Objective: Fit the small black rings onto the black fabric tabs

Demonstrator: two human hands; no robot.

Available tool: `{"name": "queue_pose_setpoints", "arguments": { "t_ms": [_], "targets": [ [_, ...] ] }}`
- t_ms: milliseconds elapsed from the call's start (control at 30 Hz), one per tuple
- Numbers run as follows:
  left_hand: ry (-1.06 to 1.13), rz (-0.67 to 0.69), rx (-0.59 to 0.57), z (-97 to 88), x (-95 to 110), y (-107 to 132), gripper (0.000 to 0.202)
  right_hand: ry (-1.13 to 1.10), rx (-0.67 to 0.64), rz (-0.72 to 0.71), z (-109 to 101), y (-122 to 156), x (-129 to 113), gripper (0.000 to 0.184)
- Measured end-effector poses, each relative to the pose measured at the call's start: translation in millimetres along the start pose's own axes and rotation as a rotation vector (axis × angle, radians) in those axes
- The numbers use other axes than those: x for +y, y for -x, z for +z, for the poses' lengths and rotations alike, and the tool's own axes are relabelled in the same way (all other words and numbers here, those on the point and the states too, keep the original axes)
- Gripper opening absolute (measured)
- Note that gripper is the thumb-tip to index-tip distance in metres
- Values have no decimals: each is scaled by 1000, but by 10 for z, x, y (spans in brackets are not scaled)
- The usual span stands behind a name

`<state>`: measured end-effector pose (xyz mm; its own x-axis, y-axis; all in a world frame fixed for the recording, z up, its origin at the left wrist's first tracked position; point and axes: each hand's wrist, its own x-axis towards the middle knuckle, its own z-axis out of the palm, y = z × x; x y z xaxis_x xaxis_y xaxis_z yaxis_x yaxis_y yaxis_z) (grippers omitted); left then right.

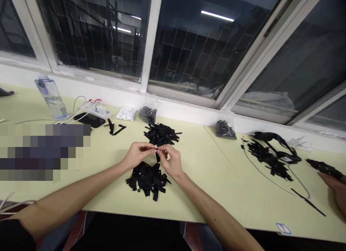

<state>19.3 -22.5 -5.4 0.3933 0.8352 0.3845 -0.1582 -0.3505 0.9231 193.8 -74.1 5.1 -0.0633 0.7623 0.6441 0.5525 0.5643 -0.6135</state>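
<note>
My left hand (138,153) and my right hand (170,159) meet above the pale yellow table (205,175), fingertips pinched together on a small black fabric strip (158,156) that hangs between them. Directly below lies a pile of black strips with small white marks (148,178). A second, looser pile of black strips (161,133) sits just beyond my hands.
A water bottle (50,97), a power strip with cables (94,107), a phone (89,120) and small bags (148,112) line the window sill side. At the right lie more black strips (266,157), a black strap and another person's hand (336,189).
</note>
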Motion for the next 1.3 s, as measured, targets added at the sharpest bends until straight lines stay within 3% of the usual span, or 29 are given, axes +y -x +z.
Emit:
{"name": "queue_pose_setpoints", "arguments": {
  "t_ms": [600,800,967,1100,1200,1300],
  "targets": [
    [-38,-16,7,-45,-11,-57,32,39,-71,-19,-48,-116,71,14],
    [-87,-27,51,-115,24,-114,43,270,-17,-31,-297,-567,452,10],
    [-107,-84,107,-177,-46,-147,54,626,-204,107,-396,-1044,795,26],
    [-117,-107,132,-212,-87,-170,53,874,-293,129,-439,-1151,889,30],
    [-132,-122,136,-230,-108,-187,49,830,-215,63,-466,-1050,835,27],
    [-140,-132,118,-238,-131,-199,43,578,-139,39,-420,-852,718,26]
  ]
}}
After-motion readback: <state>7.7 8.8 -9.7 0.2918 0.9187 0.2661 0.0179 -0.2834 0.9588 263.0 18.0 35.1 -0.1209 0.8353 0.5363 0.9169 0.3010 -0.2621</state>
